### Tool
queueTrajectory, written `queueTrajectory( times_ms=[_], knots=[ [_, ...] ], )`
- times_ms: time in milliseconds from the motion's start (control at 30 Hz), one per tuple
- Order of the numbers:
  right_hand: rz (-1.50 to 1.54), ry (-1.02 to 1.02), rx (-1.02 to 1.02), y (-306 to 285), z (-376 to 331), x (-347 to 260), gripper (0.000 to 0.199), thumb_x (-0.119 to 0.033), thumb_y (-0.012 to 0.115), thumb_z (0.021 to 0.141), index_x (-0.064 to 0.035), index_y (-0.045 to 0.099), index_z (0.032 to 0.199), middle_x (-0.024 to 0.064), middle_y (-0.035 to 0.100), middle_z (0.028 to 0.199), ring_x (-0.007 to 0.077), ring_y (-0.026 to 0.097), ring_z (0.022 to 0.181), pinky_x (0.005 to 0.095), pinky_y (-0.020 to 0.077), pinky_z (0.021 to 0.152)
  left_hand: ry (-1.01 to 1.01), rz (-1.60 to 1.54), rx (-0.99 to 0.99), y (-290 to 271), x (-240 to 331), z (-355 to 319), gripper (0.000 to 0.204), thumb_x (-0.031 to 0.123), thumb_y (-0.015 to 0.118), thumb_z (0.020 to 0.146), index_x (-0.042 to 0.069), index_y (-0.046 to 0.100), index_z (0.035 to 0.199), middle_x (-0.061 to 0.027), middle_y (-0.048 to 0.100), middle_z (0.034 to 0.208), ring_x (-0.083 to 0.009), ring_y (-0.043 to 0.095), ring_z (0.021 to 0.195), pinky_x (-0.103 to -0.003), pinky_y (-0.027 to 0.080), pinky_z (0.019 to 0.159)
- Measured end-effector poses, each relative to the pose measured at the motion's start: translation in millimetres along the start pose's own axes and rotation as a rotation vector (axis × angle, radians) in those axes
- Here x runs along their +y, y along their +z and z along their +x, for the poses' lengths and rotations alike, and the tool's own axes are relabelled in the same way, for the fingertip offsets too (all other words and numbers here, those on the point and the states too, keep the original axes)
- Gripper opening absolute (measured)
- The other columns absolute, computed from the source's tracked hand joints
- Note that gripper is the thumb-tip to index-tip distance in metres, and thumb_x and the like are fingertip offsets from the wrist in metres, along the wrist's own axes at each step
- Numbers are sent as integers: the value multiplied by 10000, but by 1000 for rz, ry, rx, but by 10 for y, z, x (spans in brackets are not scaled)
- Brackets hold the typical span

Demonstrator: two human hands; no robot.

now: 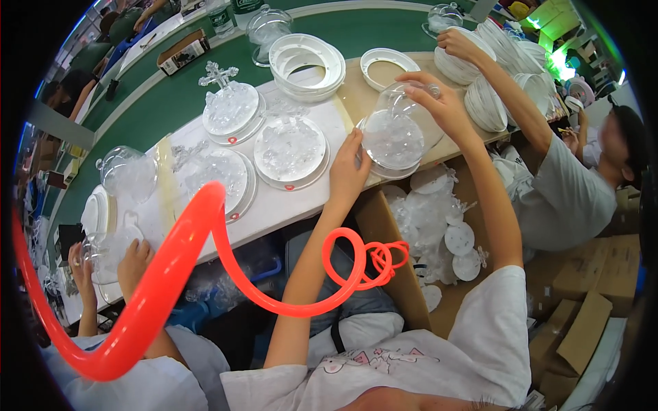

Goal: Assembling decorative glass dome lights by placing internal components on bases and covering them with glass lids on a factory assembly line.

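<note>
A clear plastic dome cover [392, 103] leans over a white round base [394, 142] with clear pieces on it, at the table's near edge. My right hand [439, 103] curls over the dome's top beside its small knob. At the base's left rim my left hand [349, 168] grips the edge, thumb and fingers partly hidden behind it. To the left stand white round bases with clear ornaments, one [290, 151] nearest my left hand, another [233, 109] bearing a clear cross, and a third [218, 179] lower down.
Stacked white rings [306, 61] and a single ring [389, 63] lie behind. Piled white rings [490, 103] stand at right, by a co-worker's hand [460, 44]. A cardboard box [394, 243] of clear parts sits below. A red coiled tube [164, 288] crosses the foreground. Another person's hands [133, 264] work at left.
</note>
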State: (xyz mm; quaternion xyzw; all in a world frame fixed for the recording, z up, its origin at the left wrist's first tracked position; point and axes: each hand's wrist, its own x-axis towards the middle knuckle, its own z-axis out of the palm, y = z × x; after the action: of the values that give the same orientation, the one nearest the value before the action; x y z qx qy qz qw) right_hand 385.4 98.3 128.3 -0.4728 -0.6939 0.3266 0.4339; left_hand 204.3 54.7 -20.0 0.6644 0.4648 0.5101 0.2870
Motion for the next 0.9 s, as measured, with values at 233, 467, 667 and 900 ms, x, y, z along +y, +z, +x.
queueTrajectory(
  times_ms=[233,467,667,900],
  knots=[
    [-28,8,12,12,18,-35,328,-329,623,818,-65,646,1011,33,639,937,107,576,870,241,442,784,149,270,1,-49,38,-35,387,97,520,853,-38,494,1214,-203,516,1234,-360,484,1156,-385,435,916],
    [-201,-8,26,97,59,-175,336,-334,643,776,-80,651,996,64,651,969,177,597,897,286,453,804,230,404,22,-45,61,-35,370,72,494,868,-40,483,1220,-234,515,1215,-375,498,1130,-397,442,896],
    [-155,-19,44,93,39,-105,334,-332,642,776,-76,652,989,70,651,985,196,599,908,292,453,811,199,355,5,-44,57,-58,391,89,495,860,-47,469,1226,-231,519,1214,-394,514,1100,-403,453,888],
    [-207,-38,78,103,-3,-149,364,-374,643,772,-90,648,998,73,643,1010,208,605,917,298,460,816,169,335,2,-30,98,-41,397,90,490,866,-56,460,1234,-239,506,1229,-372,505,1120,-393,434,915]
  ],
)
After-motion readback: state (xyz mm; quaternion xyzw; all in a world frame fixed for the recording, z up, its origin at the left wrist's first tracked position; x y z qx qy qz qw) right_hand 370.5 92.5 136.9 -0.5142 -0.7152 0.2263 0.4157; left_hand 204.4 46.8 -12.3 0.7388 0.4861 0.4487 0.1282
